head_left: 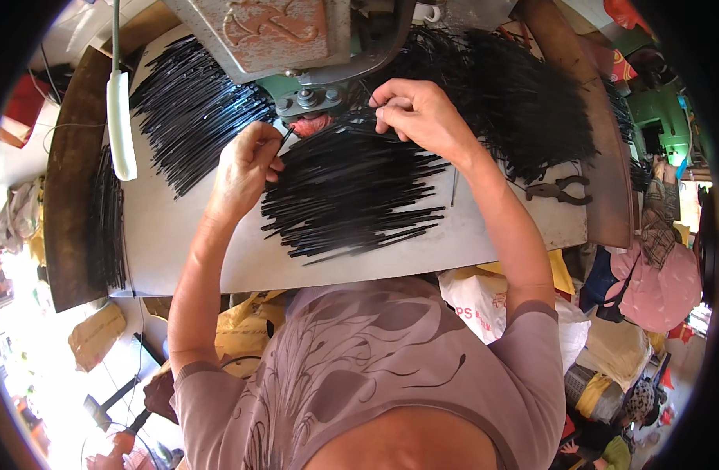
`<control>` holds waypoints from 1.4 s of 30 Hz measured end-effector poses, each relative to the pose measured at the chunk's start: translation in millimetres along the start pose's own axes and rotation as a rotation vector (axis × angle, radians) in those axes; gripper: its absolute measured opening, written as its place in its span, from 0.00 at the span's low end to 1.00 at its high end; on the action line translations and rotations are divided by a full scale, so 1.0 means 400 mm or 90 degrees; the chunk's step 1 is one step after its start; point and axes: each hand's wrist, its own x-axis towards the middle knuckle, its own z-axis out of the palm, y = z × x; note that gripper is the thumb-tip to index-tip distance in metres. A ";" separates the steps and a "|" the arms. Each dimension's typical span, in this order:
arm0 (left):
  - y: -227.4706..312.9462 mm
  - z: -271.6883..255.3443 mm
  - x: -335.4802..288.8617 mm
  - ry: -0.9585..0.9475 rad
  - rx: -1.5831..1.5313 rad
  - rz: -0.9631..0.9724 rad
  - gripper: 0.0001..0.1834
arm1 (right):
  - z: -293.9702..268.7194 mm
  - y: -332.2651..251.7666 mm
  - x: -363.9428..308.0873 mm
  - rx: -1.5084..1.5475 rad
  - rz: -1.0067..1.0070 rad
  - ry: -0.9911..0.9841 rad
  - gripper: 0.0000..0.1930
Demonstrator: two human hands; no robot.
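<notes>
My left hand [250, 164] is closed in a pinch on a thin black rod [286, 136], just in front of the machine head. My right hand [426, 117] is raised to the right of the machine, thumb and forefinger drawn together. Whatever is between them is too fine to make out. Between my hands sits the machine's metal clamp part [308, 99] with round bolts, and a red wrapped bundle [311, 125] beneath it. A wide pile of black rods [351, 196] lies on the pale tabletop [195, 254] below my hands.
Another pile of black rods [203, 110] lies at the left, and a larger, tangled heap [524, 102] at the right. Dark-handled pliers [561, 190] rest near the right edge. A white tube [120, 125] hangs at the left. A co-worker in pink [657, 286] sits by a green machine [661, 121].
</notes>
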 end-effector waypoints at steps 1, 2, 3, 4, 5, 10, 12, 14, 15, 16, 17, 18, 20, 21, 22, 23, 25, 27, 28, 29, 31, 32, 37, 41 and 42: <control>0.011 0.004 0.000 0.002 0.004 0.000 0.03 | 0.008 -0.002 0.005 0.004 -0.003 -0.001 0.07; 0.027 0.006 -0.001 -0.006 -0.041 -0.041 0.03 | 0.018 -0.002 0.009 0.023 -0.001 -0.019 0.07; 0.037 0.004 0.000 -0.015 -0.087 -0.081 0.04 | 0.027 -0.002 0.015 0.043 0.001 -0.035 0.07; 0.029 0.005 0.003 -0.011 -0.100 -0.065 0.05 | 0.035 0.002 0.021 0.058 0.001 -0.046 0.08; 0.025 0.005 0.008 -0.010 -0.096 -0.065 0.05 | 0.040 -0.003 0.027 0.061 -0.002 -0.046 0.08; 0.009 0.017 0.030 0.046 -0.019 0.040 0.08 | 0.067 -0.012 0.046 0.126 -0.001 -0.054 0.11; 0.002 0.017 0.039 0.082 0.109 0.106 0.09 | 0.071 -0.005 0.055 0.161 0.008 -0.074 0.11; 0.022 0.021 0.041 0.095 0.137 0.098 0.08 | 0.078 -0.003 0.058 0.194 0.015 -0.072 0.10; 0.034 0.024 0.042 0.110 0.165 0.089 0.07 | 0.081 -0.002 0.060 0.226 0.023 -0.072 0.10; 0.041 0.027 0.043 0.135 0.162 0.075 0.06 | 0.083 0.001 0.062 0.226 0.022 -0.072 0.10; 0.035 0.023 0.046 0.135 0.162 0.076 0.06 | 0.085 0.004 0.064 0.230 0.016 -0.073 0.10; 0.021 0.017 0.051 0.183 0.271 0.223 0.06 | 0.087 0.005 0.066 0.235 0.010 -0.075 0.10; 0.019 0.008 0.050 0.269 0.474 0.424 0.07 | 0.090 0.006 0.064 0.268 0.029 -0.048 0.10; 0.029 0.002 0.041 0.268 0.475 0.424 0.07 | 0.092 0.007 0.063 0.301 0.049 -0.021 0.09; 0.042 -0.005 0.029 0.262 0.551 0.405 0.06 | 0.090 0.005 0.062 0.302 0.050 -0.019 0.09; 0.047 -0.009 0.017 0.255 0.627 0.385 0.06 | 0.086 0.000 0.061 0.377 0.081 0.022 0.09; 0.048 -0.011 -0.002 0.221 0.620 0.347 0.06 | 0.084 -0.003 0.061 0.454 0.112 0.063 0.09; 0.052 -0.011 -0.015 0.160 0.467 0.308 0.07 | 0.088 -0.004 0.063 0.555 0.069 0.090 0.09; 0.056 -0.010 -0.022 0.127 0.382 0.255 0.07 | 0.093 -0.003 0.066 0.575 0.075 0.101 0.08; 0.059 -0.008 -0.026 0.124 0.384 0.255 0.07 | 0.098 -0.004 0.067 0.577 0.076 0.103 0.08; 0.063 -0.003 -0.030 0.061 0.238 0.183 0.07 | 0.107 -0.007 0.067 0.602 0.060 0.130 0.09; 0.061 0.001 -0.029 0.063 0.225 0.196 0.08 | 0.111 -0.009 0.067 0.602 0.061 0.130 0.09; 0.063 0.019 0.003 0.093 0.171 0.093 0.10 | 0.135 0.002 0.072 0.648 0.013 0.207 0.09; 0.046 0.022 0.026 0.108 0.176 0.093 0.11 | 0.137 -0.013 0.062 0.618 0.024 0.196 0.08; 0.043 0.023 0.027 0.109 0.174 0.092 0.11 | 0.139 -0.012 0.063 0.623 0.028 0.198 0.07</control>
